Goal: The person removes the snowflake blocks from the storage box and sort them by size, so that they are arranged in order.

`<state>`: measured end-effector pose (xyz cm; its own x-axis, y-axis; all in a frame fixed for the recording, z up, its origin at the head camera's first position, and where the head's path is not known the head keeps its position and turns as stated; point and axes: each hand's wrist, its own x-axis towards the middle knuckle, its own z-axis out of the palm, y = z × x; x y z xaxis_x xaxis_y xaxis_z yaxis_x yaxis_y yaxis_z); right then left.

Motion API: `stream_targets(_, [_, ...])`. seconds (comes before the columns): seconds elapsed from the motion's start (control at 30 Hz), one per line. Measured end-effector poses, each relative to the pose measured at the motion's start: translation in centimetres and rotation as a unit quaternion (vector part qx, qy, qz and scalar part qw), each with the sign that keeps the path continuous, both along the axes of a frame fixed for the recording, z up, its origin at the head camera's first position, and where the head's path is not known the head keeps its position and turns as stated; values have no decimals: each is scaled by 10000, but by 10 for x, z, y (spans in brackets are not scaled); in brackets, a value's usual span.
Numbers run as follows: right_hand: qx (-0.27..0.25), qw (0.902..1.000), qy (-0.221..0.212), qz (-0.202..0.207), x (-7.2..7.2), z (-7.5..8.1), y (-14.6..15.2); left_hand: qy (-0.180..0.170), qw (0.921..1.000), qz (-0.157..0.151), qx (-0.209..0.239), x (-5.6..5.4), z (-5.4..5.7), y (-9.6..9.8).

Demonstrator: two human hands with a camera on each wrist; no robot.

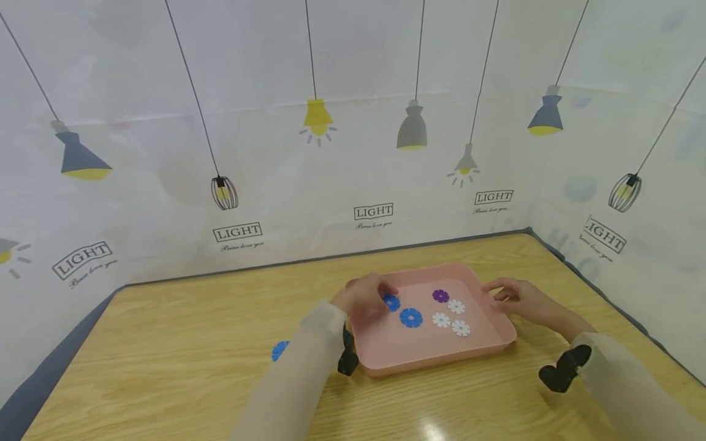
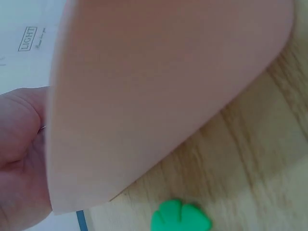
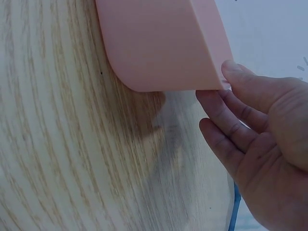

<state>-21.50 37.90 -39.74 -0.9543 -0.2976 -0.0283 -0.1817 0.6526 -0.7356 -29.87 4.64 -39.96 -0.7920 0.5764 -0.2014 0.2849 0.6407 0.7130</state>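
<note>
A pink tray [image 1: 419, 349] stands on the table, with snowflake-shaped plastic discs in it. My left hand [image 1: 365, 294] reaches over its left side, fingers bent down beside a blue disc [image 1: 393, 302] that they partly cover. Whether the fingertips pinch it is hidden; the tray wall also blocks them in the left wrist view. Another blue disc [image 1: 410, 318], a purple disc [image 1: 440, 296] and three white discs [image 1: 461, 328] lie flat in the tray. At the right side, my right hand [image 3: 269, 130] pinches the rim between thumb and fingers.
A blue disc [image 1: 280, 350] lies on the wooden table [image 1: 182, 343] left of the tray, partly behind the left sleeve. In the left wrist view, a green notched piece [image 2: 180, 216] lies on the table near the tray. A lamp-printed sheet [image 1: 276, 171] encloses the table's back and sides.
</note>
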Motion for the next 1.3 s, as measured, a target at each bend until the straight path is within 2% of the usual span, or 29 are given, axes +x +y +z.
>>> stream_targets(0.27, [-4,10000,37,13,-1,1,-2,117,9998,-135,-83,0,-2,2])
stream_targets(0.5, [-7,10000,34,-11,-2,0,-3,642,9945,-720,-407,-1,0,3])
stream_targets(0.6, [-10,10000,34,-8,-2,0,-3,896,9912,-755,-609,0,3,4])
stream_targets(0.73, [-21,10000,62,8,-2,1,-3,1082,9892,-600,-790,1,8,0])
stream_targets(0.83, [-27,10000,76,-6,-2,1,-3,1138,9899,-560,-633,2,10,-6])
stream_targets(1.0, [-16,10000,48,-54,0,1,-4,1141,9917,-592,-42,7,17,-25])
stream_targets(1.2, [-15,10000,71,-58,0,-1,-3,1010,9931,-438,410,19,34,-57])
stream_targets(1.3, [28,9999,103,-67,0,-2,-1,960,9929,-368,594,26,39,-78])
